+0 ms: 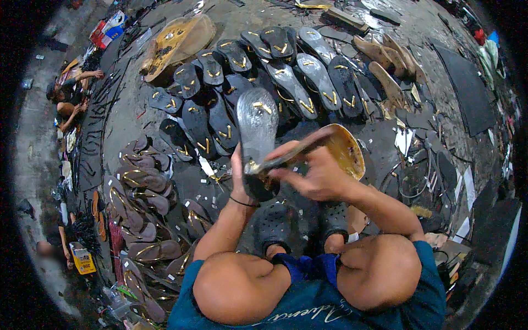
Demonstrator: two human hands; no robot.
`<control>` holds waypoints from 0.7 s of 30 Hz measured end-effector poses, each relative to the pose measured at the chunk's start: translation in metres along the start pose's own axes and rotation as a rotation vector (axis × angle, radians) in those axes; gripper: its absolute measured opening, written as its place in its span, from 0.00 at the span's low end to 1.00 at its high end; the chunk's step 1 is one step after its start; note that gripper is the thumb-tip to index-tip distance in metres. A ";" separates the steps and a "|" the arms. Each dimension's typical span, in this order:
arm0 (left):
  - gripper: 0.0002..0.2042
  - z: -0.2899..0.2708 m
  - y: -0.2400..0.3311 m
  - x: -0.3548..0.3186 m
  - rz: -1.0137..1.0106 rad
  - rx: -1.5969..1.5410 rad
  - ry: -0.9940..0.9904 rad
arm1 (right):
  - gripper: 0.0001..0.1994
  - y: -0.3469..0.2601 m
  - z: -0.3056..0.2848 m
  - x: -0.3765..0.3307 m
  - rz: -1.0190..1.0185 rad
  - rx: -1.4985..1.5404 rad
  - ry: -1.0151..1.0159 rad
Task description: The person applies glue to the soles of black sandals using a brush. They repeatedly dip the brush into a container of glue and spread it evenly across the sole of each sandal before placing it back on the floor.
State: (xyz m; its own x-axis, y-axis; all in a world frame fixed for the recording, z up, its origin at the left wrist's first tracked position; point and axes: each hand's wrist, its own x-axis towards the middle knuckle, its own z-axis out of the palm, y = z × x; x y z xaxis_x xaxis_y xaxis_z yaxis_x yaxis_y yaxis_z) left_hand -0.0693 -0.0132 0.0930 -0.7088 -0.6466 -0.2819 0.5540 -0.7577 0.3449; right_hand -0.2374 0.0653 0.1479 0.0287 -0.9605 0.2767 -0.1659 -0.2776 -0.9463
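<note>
My left hand (pixel 237 171) is closed round the edge of a dark sandal sole (pixel 257 124), held upright with its underside facing me. The sole's upper part shines wet, and its lower end is duller black. Small yellowish strap ends lie flat on it. In my right hand (pixel 322 173) is a brush (pixel 302 147) with a flat brown handle, its pale tip touching the lower part of the sole. Just beyond that hand sits a bowl (pixel 358 157) crusted with yellow-brown glue-like residue, partly hidden by the hand and brush.
Rows of upturned dark soles (pixel 225 129) with yellowish strap ends lie ahead. Strapped sandals (pixel 146 203) are piled at left. Wooden foot forms (pixel 393 58) and black sheets (pixel 462 88) lie right. Another person (pixel 71 96) sits far left. Scraps litter the floor.
</note>
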 end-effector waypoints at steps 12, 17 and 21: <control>0.24 -0.034 0.012 0.012 0.113 -0.218 -0.215 | 0.24 0.006 0.000 0.010 -0.362 -0.229 0.290; 0.25 -0.031 0.016 0.020 0.093 -0.326 0.076 | 0.25 -0.001 0.023 -0.032 -0.330 -0.199 -0.232; 0.23 -0.004 0.009 0.011 0.235 0.212 0.244 | 0.20 0.012 0.021 -0.004 -0.300 -0.391 -0.032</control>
State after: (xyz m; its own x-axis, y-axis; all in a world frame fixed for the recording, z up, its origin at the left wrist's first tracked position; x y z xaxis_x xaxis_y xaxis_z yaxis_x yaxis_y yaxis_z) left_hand -0.0698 -0.0276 0.0892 -0.4351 -0.8214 -0.3687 0.5682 -0.5682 0.5953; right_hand -0.2185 0.0651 0.1323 0.1613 -0.8410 0.5165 -0.5031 -0.5203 -0.6900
